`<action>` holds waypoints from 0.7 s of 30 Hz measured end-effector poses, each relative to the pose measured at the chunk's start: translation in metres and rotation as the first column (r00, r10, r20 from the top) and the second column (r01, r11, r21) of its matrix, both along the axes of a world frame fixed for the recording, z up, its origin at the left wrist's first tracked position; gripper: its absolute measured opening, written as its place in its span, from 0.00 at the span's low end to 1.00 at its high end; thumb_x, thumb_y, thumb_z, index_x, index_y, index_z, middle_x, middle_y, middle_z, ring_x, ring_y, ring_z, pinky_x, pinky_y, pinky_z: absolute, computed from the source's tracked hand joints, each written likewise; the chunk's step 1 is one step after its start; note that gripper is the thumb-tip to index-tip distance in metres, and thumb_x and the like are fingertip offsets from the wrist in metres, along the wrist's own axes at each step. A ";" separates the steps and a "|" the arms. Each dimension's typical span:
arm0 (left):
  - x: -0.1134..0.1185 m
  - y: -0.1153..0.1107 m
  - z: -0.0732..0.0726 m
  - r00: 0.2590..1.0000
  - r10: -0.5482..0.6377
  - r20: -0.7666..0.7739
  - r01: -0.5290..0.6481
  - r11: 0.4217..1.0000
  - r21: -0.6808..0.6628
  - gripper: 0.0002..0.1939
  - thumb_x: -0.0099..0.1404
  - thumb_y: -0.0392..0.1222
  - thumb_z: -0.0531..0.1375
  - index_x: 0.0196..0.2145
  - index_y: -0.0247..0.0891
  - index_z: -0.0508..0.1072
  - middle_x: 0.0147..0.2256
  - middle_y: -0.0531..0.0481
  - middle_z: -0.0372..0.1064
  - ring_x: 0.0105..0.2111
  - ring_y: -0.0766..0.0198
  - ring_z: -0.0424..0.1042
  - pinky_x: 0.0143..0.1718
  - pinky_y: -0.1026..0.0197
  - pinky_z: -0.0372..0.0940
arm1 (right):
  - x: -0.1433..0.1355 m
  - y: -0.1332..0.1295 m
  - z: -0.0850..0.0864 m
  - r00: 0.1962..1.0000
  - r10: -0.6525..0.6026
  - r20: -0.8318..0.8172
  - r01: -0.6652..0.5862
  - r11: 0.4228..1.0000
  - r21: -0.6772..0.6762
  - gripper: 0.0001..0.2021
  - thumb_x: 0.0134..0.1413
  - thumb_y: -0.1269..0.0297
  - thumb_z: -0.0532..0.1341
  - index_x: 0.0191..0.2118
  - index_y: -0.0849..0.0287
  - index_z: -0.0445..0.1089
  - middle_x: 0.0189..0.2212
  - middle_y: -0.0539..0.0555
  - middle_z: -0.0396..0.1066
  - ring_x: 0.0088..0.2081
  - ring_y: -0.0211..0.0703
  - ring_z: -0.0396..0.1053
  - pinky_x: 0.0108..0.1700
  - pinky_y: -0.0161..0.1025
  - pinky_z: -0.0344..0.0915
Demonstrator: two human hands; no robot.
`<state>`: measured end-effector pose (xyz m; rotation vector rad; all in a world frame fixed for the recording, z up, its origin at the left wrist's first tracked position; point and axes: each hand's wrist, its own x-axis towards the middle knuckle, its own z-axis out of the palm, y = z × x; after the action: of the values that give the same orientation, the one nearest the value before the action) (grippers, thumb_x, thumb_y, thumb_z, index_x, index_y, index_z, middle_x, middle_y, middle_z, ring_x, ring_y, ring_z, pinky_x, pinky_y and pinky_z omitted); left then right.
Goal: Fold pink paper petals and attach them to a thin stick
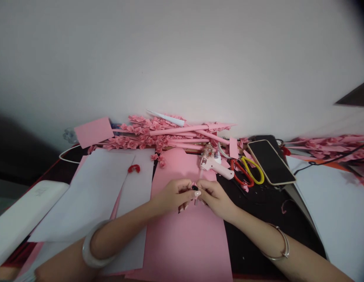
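My left hand [177, 194] and my right hand [215, 197] meet at the middle, fingers closed together in a pinch. Between their fingertips is a small pink paper piece [194, 184], mostly covered by the fingers. A small black spot shows beside the left thumb; I cannot tell what it is. Below both hands lies a large sheet of pink paper [187, 243]. Just beyond them a white glue gun [218, 167] rests on its side. Small pink paper flowers [162, 161] sit near the sheet's far left edge.
Pink paper flower stems [143, 137] are heaped along the wall. To the right lie red-handled scissors [243, 175], yellow-handled scissors [256, 170] and a phone [271, 161]. White paper sheets [84, 196] and a long white device [29, 215] cover the left. More white paper [340, 207] lies right.
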<state>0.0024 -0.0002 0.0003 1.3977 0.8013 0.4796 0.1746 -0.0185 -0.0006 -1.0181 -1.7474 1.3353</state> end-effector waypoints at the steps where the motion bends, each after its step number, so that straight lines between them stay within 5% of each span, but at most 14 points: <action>1: 0.000 0.001 -0.001 1.000 0.001 0.023 0.000 1.000 -0.012 0.13 0.61 0.48 0.55 0.26 0.36 0.62 0.15 0.60 0.57 0.13 0.74 0.56 0.14 0.70 0.54 | 0.000 0.000 -0.001 1.000 -0.001 -0.011 0.001 1.000 -0.004 0.20 0.57 0.51 0.53 0.22 0.59 0.57 0.16 0.44 0.56 0.19 0.31 0.53 0.22 0.30 0.50; 15: 0.001 0.000 -0.003 0.989 -0.013 0.148 0.023 0.998 -0.065 0.14 0.61 0.47 0.57 0.25 0.37 0.58 0.14 0.60 0.59 0.13 0.74 0.57 0.16 0.70 0.54 | 0.001 -0.002 -0.004 0.998 0.057 -0.022 -0.057 0.998 -0.011 0.19 0.61 0.50 0.48 0.25 0.59 0.55 0.17 0.44 0.51 0.19 0.32 0.49 0.22 0.31 0.49; 21: 0.002 -0.002 -0.004 0.983 -0.009 0.183 0.021 0.998 -0.062 0.13 0.62 0.46 0.56 0.26 0.37 0.60 0.15 0.58 0.61 0.14 0.73 0.58 0.17 0.69 0.55 | -0.001 -0.009 -0.006 0.998 -0.023 0.063 0.022 0.999 0.026 0.19 0.63 0.52 0.45 0.25 0.58 0.55 0.17 0.45 0.52 0.19 0.33 0.50 0.22 0.31 0.49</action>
<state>0.0040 -0.0020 -0.0037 1.2802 0.6512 0.5573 0.1732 -0.0272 -0.0062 -1.0732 -1.7893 1.2767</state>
